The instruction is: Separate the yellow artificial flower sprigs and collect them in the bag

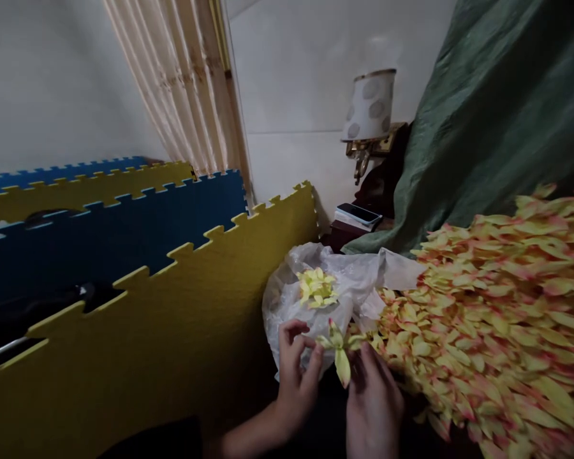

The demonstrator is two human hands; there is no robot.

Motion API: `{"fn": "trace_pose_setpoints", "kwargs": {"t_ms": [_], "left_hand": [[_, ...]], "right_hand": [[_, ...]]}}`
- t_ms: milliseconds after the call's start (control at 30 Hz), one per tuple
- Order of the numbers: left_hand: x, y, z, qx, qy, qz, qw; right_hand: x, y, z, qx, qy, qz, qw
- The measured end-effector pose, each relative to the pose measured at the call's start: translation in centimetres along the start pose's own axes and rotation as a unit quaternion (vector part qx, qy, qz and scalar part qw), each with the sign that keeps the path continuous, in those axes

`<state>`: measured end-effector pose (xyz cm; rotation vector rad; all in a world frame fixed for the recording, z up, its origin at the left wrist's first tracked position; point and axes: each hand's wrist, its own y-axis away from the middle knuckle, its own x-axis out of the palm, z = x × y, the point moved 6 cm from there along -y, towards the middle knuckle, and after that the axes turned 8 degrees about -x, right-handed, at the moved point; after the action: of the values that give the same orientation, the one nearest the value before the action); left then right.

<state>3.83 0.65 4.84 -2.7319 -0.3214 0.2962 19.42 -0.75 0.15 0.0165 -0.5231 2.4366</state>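
Between my two hands is a single yellow-green artificial flower [340,357] with narrow, spread petals and reddish tips. My left hand [296,366] has its fingers curled, the thumb and index finger closed at the flower's left petal. On the other side, my right hand [374,398] pinches the flower near its right petal; part of its grip is hidden behind the petals. Just beyond the hands lies a crumpled clear plastic bag [280,299], with a small cluster of yellow flowers [317,287] on it. A large heap of yellow and pink artificial flowers [497,319] rises beside my right hand.
Upright yellow foam mats [210,306] and blue foam mats [124,229] with jigsaw edges stand along the left. A phone [360,213] rests on a dark ledge below a wall lamp [370,105]. Green cloth [488,121] hangs behind the heap.
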Motion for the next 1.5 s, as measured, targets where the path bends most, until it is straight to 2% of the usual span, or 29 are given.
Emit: {"fn": "trace_pose_setpoints", "kwargs": {"t_ms": [100,167,267,367,467,667,800,933,1000,1067,1300,1400,1500], "left_hand": [[-0.7,-1.4,0.9,-0.031,0.025,-0.008,0.999],[-0.8,-2.2,1.5,-0.054,0.058,0.01,0.997],[-0.8,-3.1,2.3,-0.092,0.111,0.038,0.989],[-0.7,-3.5,3.1,-0.121,0.14,0.059,0.981],[-0.9,-3.8,3.6,-0.11,0.139,0.079,0.981],[-1.4,-4.5,2.9,-0.023,0.099,0.123,0.987],[-1.8,-4.6,2.5,0.02,0.09,0.106,0.99],[-1.5,-4.3,2.2,0.049,0.077,0.125,0.988],[-1.4,-4.2,2.6,0.017,0.087,0.118,0.989],[-1.3,-4.2,3.1,-0.024,0.107,0.107,0.988],[0.0,-3.5,4.7,-0.174,0.212,0.145,0.951],[0.2,-3.1,6.0,-0.263,0.253,0.126,0.922],[0.5,-2.6,7.3,-0.359,0.336,0.094,0.866]], "right_hand": [[1.6,0.2,0.7,0.095,-0.073,-0.08,0.99],[2.6,0.3,1.2,0.139,-0.121,-0.097,0.978],[4.0,0.2,1.7,0.169,-0.141,-0.057,0.974],[4.9,0.4,0.8,0.21,-0.137,-0.001,0.968],[5.3,0.3,0.0,0.216,-0.12,0.035,0.968],[6.0,0.3,0.8,0.094,0.024,0.162,0.982],[5.9,0.6,2.2,-0.034,0.121,0.144,0.982],[6.0,1.1,3.9,-0.174,0.201,0.116,0.957],[6.3,1.3,4.5,-0.216,0.231,0.112,0.942],[6.5,1.4,4.8,-0.229,0.247,0.113,0.935],[6.5,1.1,5.3,-0.207,0.273,0.113,0.933],[5.8,1.0,4.5,-0.151,0.268,0.093,0.947],[4.7,0.6,2.5,-0.015,0.222,0.063,0.973]]}}
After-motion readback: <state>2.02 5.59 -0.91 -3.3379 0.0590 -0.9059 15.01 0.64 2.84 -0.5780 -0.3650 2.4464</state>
